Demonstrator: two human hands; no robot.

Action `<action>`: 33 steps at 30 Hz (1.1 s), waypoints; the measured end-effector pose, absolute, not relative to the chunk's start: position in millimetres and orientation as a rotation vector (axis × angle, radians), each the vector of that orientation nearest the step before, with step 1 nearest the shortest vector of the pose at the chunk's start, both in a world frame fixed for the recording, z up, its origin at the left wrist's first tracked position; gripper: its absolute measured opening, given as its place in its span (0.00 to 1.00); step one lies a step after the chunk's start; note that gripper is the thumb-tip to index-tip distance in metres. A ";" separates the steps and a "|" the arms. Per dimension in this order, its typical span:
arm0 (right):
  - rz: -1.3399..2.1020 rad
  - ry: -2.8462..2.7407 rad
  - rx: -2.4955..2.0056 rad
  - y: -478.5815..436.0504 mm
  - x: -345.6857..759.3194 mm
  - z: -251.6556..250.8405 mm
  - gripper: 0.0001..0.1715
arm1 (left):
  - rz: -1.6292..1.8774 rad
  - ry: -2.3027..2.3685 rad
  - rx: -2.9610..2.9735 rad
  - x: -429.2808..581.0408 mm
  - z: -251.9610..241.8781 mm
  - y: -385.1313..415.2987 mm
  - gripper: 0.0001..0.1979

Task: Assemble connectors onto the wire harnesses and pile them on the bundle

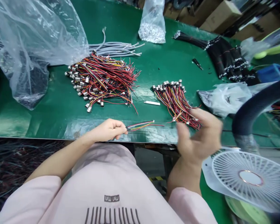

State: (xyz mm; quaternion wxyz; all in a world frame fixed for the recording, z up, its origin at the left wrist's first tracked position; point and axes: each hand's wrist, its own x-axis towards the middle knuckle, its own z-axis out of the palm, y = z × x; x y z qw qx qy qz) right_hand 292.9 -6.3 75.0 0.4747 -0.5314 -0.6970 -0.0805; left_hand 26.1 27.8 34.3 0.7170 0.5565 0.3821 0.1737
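Observation:
My left hand (108,130) rests at the near edge of the green table (60,109), fingers pinched shut on a short wire harness (142,125) of red, yellow and black leads that points right. My right hand (200,137) hovers blurred at the near end of a small bundle of harnesses (175,99) with metal connectors; its fingers are spread and nothing shows in them. A large pile of the same harnesses (100,79) lies further back, left of centre.
A big clear plastic bag (35,43) sits at the left, a smaller bag of metal parts (152,25) at the back. Grey cables (116,49), black cable bundles (226,57), a white fan (249,179) and cardboard boxes (221,14) surround the area.

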 end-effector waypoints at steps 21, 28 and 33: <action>0.387 -2.242 -1.050 6.8 241.9 62.6 0.04 | 0.805 0.876 0.972 19.9 24.8 16.7 0.18; 0.281 -2.328 -0.991 6.9 229.3 52.9 0.04 | 0.867 0.849 0.960 18.1 19.6 12.7 0.17; 0.184 -2.342 -0.998 7.3 220.6 48.4 0.05 | 0.914 0.926 1.093 19.0 14.9 8.7 0.15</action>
